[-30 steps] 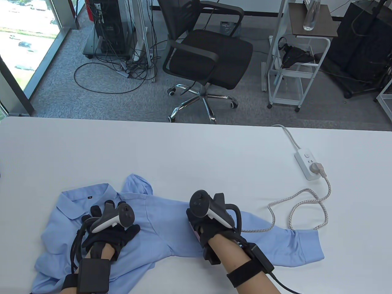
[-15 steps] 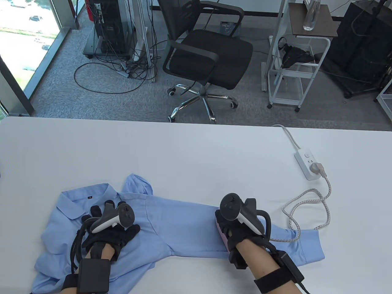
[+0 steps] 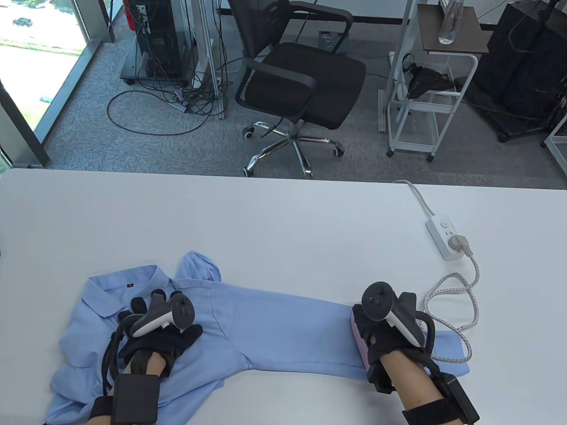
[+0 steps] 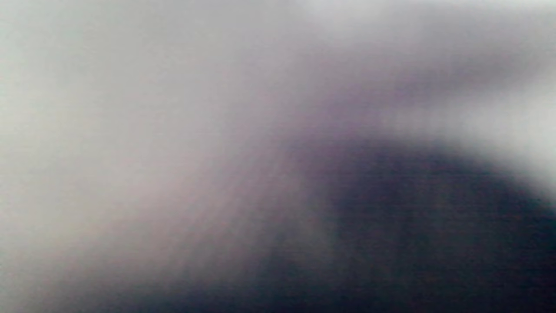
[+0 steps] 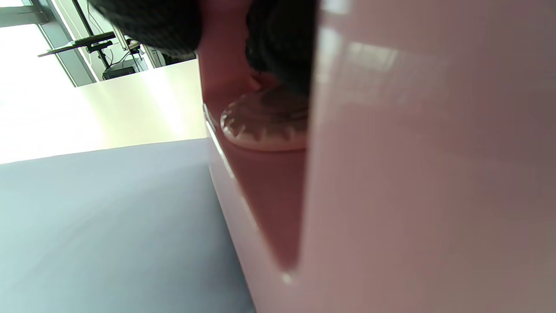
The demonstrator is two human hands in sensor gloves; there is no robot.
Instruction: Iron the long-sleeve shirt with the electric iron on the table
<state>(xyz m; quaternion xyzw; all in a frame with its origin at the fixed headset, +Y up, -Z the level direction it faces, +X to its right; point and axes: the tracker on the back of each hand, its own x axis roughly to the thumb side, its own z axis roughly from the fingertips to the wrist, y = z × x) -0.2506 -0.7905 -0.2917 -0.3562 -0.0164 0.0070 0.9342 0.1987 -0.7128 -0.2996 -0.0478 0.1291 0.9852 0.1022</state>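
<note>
A light blue long-sleeve shirt lies on the white table, collar at the left, one sleeve stretched out to the right. My left hand rests flat on the shirt's chest below the collar, fingers spread. My right hand grips the handle of a pink electric iron that sits on the sleeve near the cuff. In the right wrist view the pink iron fills the frame, its dial under my gloved fingers, with the blue sleeve beside it. The left wrist view is only blur.
A white power strip lies at the table's right, with the iron's braided cord plugged in and looping down to the iron. Beyond the table's far edge stand an office chair and a white cart.
My right hand has slid the iron rightward along the sleeve, from near the shoulder toward the cuff, and the cord's loop has bunched up. The left hand has stayed put.
</note>
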